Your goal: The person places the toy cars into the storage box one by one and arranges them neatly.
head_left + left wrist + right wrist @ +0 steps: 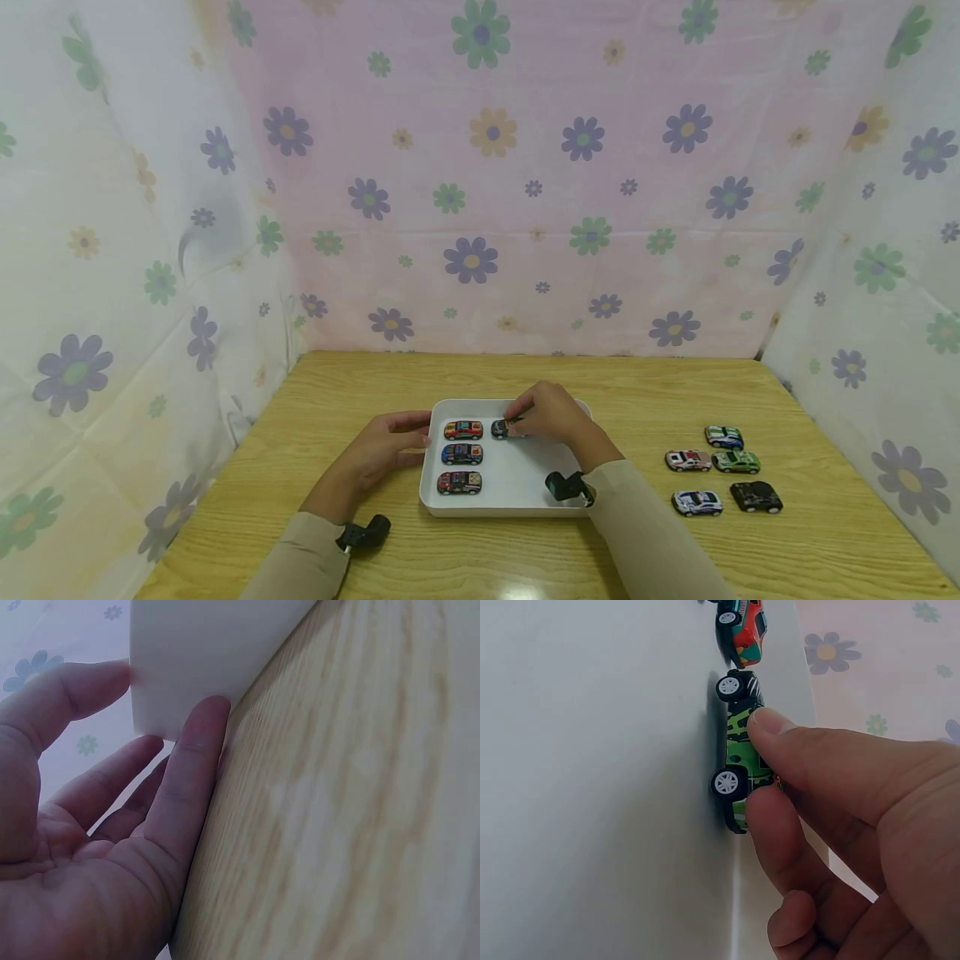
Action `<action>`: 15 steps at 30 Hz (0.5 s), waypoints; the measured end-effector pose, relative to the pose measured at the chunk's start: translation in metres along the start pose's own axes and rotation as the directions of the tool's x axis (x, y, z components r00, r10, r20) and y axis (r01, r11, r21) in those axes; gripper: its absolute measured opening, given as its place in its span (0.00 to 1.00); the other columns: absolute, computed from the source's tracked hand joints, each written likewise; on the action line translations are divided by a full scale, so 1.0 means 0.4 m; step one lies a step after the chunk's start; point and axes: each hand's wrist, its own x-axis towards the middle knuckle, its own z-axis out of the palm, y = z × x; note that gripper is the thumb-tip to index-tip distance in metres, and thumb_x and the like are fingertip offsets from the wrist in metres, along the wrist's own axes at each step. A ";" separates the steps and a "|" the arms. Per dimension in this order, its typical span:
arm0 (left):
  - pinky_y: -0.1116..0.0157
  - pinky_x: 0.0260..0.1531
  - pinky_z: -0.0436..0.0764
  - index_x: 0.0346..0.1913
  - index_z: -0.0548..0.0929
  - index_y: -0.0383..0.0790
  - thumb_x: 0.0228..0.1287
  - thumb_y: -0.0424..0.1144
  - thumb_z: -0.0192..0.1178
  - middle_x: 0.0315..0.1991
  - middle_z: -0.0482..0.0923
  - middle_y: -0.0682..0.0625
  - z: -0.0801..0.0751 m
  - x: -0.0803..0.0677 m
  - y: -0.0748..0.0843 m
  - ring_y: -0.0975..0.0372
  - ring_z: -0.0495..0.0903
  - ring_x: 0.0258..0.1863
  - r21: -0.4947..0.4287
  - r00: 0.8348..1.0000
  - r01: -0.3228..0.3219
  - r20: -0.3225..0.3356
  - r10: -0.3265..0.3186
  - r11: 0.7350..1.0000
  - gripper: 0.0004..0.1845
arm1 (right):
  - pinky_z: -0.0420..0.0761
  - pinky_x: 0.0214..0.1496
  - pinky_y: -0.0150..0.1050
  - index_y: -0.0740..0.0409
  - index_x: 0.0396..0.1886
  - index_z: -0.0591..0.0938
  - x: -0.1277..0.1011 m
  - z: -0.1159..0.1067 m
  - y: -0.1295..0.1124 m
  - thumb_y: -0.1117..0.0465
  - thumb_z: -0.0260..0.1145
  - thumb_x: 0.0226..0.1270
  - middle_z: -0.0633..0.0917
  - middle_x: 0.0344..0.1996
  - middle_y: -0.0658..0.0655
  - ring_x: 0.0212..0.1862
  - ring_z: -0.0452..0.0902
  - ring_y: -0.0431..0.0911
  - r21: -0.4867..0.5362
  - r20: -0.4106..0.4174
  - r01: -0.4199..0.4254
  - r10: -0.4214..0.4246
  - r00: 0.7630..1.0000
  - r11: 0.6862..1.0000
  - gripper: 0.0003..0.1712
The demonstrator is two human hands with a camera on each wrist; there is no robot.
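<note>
Right hand [553, 412] pinching a green-and-black toy car [740, 752] inside a white tray [517, 509].

The car sits between thumb and fingertip, at or just above the tray floor; contact is hard to tell. Just left of this hand is an orange-red car [463, 430], with a blue car [462, 454] and a dark red car [460, 482] lined up nearer the wearer. The left hand [375, 452], fingers extended, touches the tray's outer left wall. Well to the right hand's right, five other cars [736, 462] rest on the wooden table [637, 385]. The step appears to be placing this car beside the orange-red one; next seems to call for levelling it, then loosening the pinch.
</note>
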 end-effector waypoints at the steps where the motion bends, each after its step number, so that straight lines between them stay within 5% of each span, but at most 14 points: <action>1: 0.54 0.56 0.87 0.73 0.72 0.32 0.68 0.31 0.67 0.70 0.73 0.35 0.000 0.000 0.000 0.52 0.81 0.60 -0.001 1.000 -0.001 0.001 0.001 1.000 0.31 | 0.84 0.40 0.37 0.41 0.34 0.94 0.000 0.001 0.000 0.60 0.83 0.54 0.91 0.41 0.45 0.44 0.83 0.41 -0.001 -0.001 0.001 -0.001 1.000 1.000 0.09; 15: 0.54 0.56 0.87 0.73 0.72 0.33 0.68 0.31 0.67 0.71 0.73 0.36 0.002 -0.002 0.001 0.52 0.81 0.61 -0.003 1.000 -0.001 -0.003 0.001 1.000 0.31 | 0.83 0.39 0.36 0.42 0.34 0.94 0.001 0.003 -0.003 0.60 0.83 0.54 0.91 0.41 0.45 0.42 0.81 0.41 -0.008 -0.002 -0.013 0.013 1.000 1.000 0.09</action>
